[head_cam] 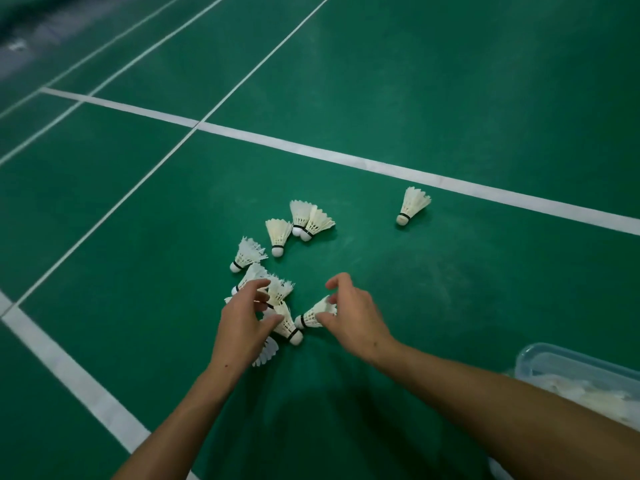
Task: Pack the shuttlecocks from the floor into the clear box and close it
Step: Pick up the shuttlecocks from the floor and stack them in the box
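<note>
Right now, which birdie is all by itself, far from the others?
The lone shuttlecock at the right, just below the wide white line. The others cluster near both hands.
</note>
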